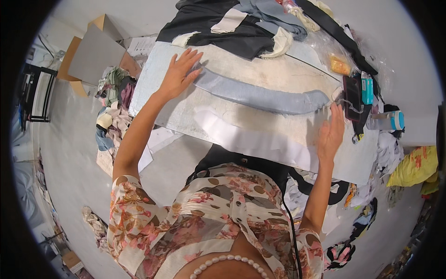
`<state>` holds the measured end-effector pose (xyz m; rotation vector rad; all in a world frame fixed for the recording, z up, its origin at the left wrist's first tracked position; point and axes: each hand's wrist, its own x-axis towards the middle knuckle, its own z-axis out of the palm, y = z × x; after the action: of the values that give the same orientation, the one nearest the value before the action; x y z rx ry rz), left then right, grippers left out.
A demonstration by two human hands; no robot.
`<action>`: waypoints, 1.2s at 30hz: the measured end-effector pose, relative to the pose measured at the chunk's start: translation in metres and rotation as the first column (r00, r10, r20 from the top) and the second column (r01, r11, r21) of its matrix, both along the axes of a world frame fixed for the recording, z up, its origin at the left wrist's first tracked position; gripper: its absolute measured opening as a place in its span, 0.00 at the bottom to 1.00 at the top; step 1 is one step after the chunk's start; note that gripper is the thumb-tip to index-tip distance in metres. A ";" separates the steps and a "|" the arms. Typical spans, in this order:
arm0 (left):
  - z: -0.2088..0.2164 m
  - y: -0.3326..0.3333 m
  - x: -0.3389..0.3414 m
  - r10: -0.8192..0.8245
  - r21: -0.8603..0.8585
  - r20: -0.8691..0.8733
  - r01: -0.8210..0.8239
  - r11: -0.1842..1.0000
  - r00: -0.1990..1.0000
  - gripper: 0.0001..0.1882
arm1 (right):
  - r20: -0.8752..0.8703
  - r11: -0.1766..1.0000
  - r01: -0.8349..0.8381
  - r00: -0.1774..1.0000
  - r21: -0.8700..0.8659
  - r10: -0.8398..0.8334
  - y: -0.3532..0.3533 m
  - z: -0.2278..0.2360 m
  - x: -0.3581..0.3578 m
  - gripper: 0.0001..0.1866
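In the head view, the blue-grey fabric strip [265,97] lies on the table [274,69] between the spread left hand [180,74] and straight-fingered right hand [331,135], seemingly light, soft and fray-prone, best held at both ends.

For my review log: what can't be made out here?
All in the head view:
Blue-grey strip: left tip, partly covered by the left hand.
Black cloth: far part, cut off by the upper edge.
Pearl necklace: remainder, cut off by the lower edge.
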<state>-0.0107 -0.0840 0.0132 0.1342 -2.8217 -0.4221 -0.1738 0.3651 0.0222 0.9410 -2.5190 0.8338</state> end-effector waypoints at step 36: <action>0.034 0.125 -0.064 -0.437 0.134 0.029 0.430 0.893 0.899 0.19 | -0.123 0.930 0.359 0.922 -0.082 -0.367 0.072 -0.018 -0.106 0.08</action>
<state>-0.0745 0.0411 0.0470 -0.4787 -2.8702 -0.7008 -0.2794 0.4373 0.0038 0.4682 -2.4271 0.6942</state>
